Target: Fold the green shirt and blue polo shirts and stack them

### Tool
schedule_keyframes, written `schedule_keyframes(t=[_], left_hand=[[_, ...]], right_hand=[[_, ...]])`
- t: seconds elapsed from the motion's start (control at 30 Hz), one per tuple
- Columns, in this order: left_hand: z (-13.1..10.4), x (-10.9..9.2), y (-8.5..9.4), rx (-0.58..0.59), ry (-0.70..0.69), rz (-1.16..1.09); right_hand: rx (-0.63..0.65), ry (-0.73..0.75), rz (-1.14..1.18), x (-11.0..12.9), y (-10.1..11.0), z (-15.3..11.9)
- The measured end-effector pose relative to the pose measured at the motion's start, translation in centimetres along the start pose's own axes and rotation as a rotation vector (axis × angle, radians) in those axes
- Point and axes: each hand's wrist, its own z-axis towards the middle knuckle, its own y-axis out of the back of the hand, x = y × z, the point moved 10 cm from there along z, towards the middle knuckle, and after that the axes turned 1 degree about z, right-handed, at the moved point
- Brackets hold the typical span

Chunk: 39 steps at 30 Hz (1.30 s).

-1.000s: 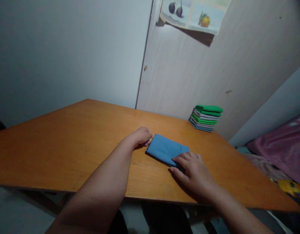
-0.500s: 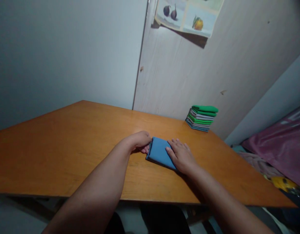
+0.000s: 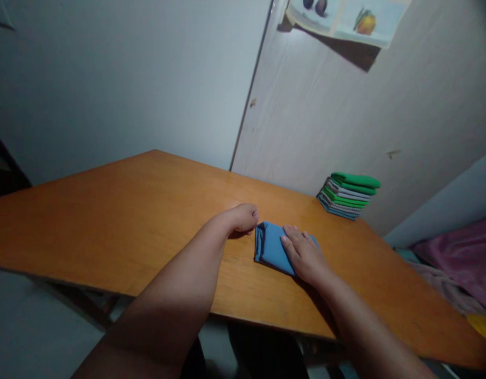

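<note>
A folded blue cloth (image 3: pixel 273 245) lies on the wooden table in front of me, its layered folds showing along the left edge. At its far left corner, the curled fingers of my left hand (image 3: pixel 246 217) pinch the fabric, and that corner is slightly raised. My fingertips there are partly hidden. My right hand (image 3: pixel 305 253) rests flat on the right part of the cloth with its fingers stretched out, covering some of it.
Near the table's back right edge stands a neat stack of folded green, grey and blue cloths (image 3: pixel 348 196). The orange-brown table (image 3: pixel 148 221) meets a wall with a fruit picture (image 3: pixel 345 21). Pink fabric (image 3: pixel 456 258) lies beyond the right edge.
The view has turned, so everything sits tilted. The cloth's left edge has opened a little, and its folds show more. My right hand stays flat on the cloth.
</note>
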Motion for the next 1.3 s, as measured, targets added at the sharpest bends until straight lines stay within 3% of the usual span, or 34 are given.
schedule_keyframes(t=[0.3,0.5,0.67,0.87,1.3], left_hand=[[0.4,-3.2,-1.3,-0.005,-0.258,0.275],[0.9,-3.4,-1.4,-0.077,-0.324,0.453],[1.0,-3.2,-1.0,-0.132,-0.317,0.532],[1.3,-2.7,-0.7,-0.151,-0.296,0.505],[2.2,-1.2,-0.1,-0.151,-0.230,0.223]], right_hand=[[0.040,-0.024,0.027,-0.9,-0.5,0.4],[0.021,0.010,-0.054,1.2,-0.1,0.4],[0.095,0.052,-0.044,2.6,-0.7,0.3],[0.175,0.008,-0.056,2.4,-1.1,0.7],[0.219,0.037,-0.185,3.4,-1.7,0.0]])
